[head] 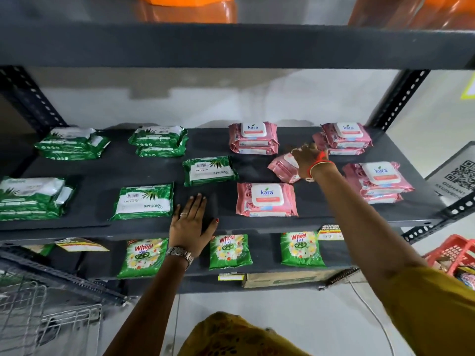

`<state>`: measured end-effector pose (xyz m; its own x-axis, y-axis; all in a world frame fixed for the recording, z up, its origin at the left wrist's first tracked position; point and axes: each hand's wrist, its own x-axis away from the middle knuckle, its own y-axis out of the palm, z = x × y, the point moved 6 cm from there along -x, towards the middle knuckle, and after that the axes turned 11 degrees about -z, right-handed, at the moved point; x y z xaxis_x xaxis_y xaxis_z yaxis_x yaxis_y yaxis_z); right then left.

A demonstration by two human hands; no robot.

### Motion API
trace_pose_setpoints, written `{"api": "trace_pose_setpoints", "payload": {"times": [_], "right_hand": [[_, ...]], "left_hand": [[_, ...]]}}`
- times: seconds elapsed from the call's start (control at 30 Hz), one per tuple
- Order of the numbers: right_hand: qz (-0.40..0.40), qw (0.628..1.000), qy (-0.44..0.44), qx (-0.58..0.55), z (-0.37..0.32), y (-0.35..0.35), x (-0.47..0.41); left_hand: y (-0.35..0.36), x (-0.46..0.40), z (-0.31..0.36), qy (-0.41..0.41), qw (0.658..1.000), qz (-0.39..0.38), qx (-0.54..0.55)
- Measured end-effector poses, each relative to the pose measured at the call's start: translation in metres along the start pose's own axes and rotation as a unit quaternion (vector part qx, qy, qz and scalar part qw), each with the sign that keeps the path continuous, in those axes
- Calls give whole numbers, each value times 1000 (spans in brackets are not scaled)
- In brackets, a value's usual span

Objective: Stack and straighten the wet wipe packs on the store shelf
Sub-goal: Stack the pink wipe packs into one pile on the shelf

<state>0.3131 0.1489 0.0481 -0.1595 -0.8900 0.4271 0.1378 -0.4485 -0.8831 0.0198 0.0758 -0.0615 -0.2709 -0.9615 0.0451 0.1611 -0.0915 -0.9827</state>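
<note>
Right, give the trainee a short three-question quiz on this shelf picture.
1. True or false: the left hand lies flat on the shelf with nothing in it.
2. What is the right hand gripping? A) a green pack B) a tilted pink pack C) a detergent pouch
3. Fill in: the single pink pack at the front shows the brand name ____.

Key: 1 true; 2 B; 3 kara.
</note>
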Motion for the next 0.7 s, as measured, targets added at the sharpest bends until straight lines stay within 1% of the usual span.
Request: {"api": "trace_pose_setpoints", "payload": {"times": [0.03,0.1,0.17,0.2,0.27,0.33,0.4,0.43,0.5,0.53,0.57,0.6,0.63,0.7], "right_hand": [[-14,999,-10,39,-1,3,-7],[-39,996,-27,74,-3,7,-13],[-43,997,-36,61,-4,2,-13],[-43,997,-25,62,-5,0,-7],[-21,997,-13,77,-3,0,-4],[7,998,-15,56,4,0,0],[62,997,-16,32,-2,-15,15],[80,996,-26,19,-3,-10,5],[78,993,-54,-72,-5,-6,-1],[46,993,-68,-87,-8,2,3],[33,990,-96,-99,-15,8,4],[20,988,-128,-82,-27,6,16],[15,984,-150,-91,-39,4,31],[55,985,-149,-70,-53,-5,48]], "left_hand": [[-1,1,0,-1,1000,2,-4],[-3,1,1,2,1000,11,-7],[-4,-1,1,5,1000,5,-5],[-4,-2,0,5,1000,2,-5],[-5,-1,-1,3,1000,5,-7],[1,0,5,5,1000,-5,-15],[0,3,2,-1,1000,7,-10],[-1,3,1,-5,1000,10,-4],[-2,2,1,-8,1000,13,3],[-3,2,1,-10,1000,16,3],[-3,1,1,-13,1000,16,6],[-4,0,1,-13,1000,16,7],[-4,0,1,-13,1000,15,7],[-4,-1,2,-10,1000,14,3]]}}
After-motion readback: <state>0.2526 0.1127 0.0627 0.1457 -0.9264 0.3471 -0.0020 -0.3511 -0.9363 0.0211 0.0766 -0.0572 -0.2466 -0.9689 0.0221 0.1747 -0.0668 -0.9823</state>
